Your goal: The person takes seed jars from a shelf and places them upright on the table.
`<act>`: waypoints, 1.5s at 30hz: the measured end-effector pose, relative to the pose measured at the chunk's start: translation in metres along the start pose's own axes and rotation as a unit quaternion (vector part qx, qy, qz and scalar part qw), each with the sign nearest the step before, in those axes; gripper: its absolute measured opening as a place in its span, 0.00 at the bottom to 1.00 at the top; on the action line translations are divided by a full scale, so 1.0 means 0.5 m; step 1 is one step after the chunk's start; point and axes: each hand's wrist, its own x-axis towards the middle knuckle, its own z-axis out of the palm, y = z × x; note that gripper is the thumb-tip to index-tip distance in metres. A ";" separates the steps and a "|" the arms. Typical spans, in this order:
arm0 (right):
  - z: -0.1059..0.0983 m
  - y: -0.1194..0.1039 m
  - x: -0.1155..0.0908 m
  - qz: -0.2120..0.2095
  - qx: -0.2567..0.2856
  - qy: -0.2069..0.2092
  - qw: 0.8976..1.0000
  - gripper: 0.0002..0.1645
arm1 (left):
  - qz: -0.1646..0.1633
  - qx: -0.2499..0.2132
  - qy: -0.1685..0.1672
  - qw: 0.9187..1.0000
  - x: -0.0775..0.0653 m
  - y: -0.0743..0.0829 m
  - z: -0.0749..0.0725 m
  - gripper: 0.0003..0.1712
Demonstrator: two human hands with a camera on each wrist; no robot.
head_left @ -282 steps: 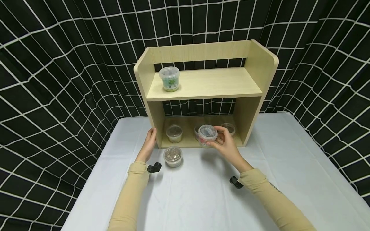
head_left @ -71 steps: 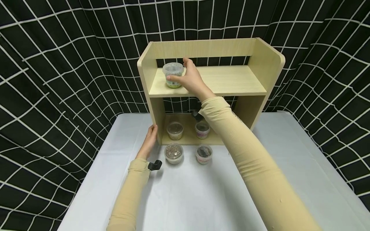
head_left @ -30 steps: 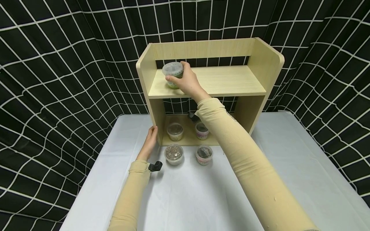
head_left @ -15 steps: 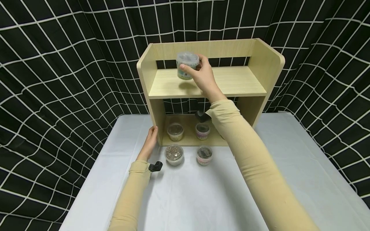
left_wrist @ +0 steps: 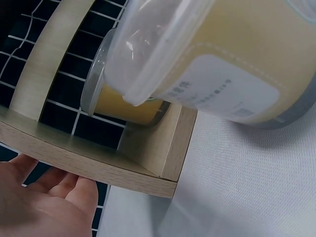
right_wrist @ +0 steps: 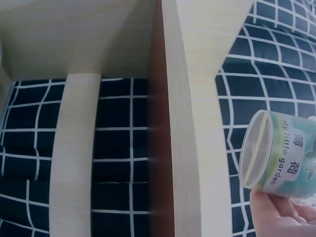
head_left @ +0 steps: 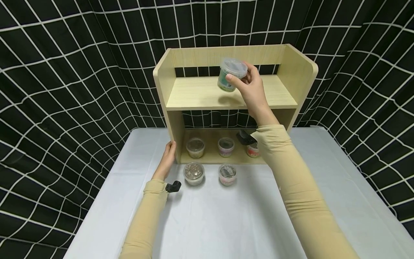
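Note:
My right hand (head_left: 253,90) grips a clear plastic tub (head_left: 231,75) with a green label and lid, slightly tilted above the upper board of a small wooden shelf (head_left: 194,97). The right wrist view shows "My little garden" on the tub (right_wrist: 281,153). My left hand (head_left: 166,160) rests its fingers against the outside of the shelf's left side panel; in the left wrist view the fingers (left_wrist: 81,195) touch that panel.
On the lower board stand a yellowish tub (head_left: 195,148), a purple-labelled tub (head_left: 226,147) and a red-labelled tub (head_left: 252,151), partly hidden by my right wrist. A whitish tub (head_left: 194,174) and a pink-labelled tub (head_left: 227,175) stand on the white-covered table (head_left: 207,223).
Earlier my right hand held the pink-labelled tub, which now stands on the table. It has since grasped the green-labelled tub, lifted it off the upper board's left end and carried it right.

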 end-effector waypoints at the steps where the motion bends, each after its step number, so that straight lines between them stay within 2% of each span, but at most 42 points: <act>1: -0.005 0.000 -0.006 -0.005 0.005 -0.001 1.000 0.40 | 0.001 0.000 0.000 1.000 0.000 -0.001 0.000 0.38; 8: -0.030 0.009 -0.054 -0.025 0.046 -0.023 0.998 0.39 | 0.002 -0.001 0.010 1.000 0.000 -0.004 0.000 0.39; 14: -0.053 0.023 -0.095 -0.034 0.051 -0.024 0.998 0.38 | -0.001 -0.002 0.008 1.000 -0.001 -0.003 0.002 0.41; 19: -0.071 0.041 -0.135 -0.039 0.081 -0.029 0.996 0.38 | -0.002 0.002 0.013 1.000 -0.001 -0.004 0.002 0.40; 25: -0.095 0.074 -0.184 -0.013 0.085 -0.028 0.996 0.36 | -0.001 0.001 0.014 1.000 -0.004 -0.005 0.001 0.40; 37: -0.149 0.115 -0.275 0.026 0.055 -0.051 0.997 0.37 | 0.006 -0.008 0.005 1.000 -0.003 -0.005 0.005 0.39; 45: -0.186 0.148 -0.323 0.063 0.041 -0.044 0.996 0.37 | 0.004 -0.006 0.007 1.000 -0.006 -0.002 0.004 0.39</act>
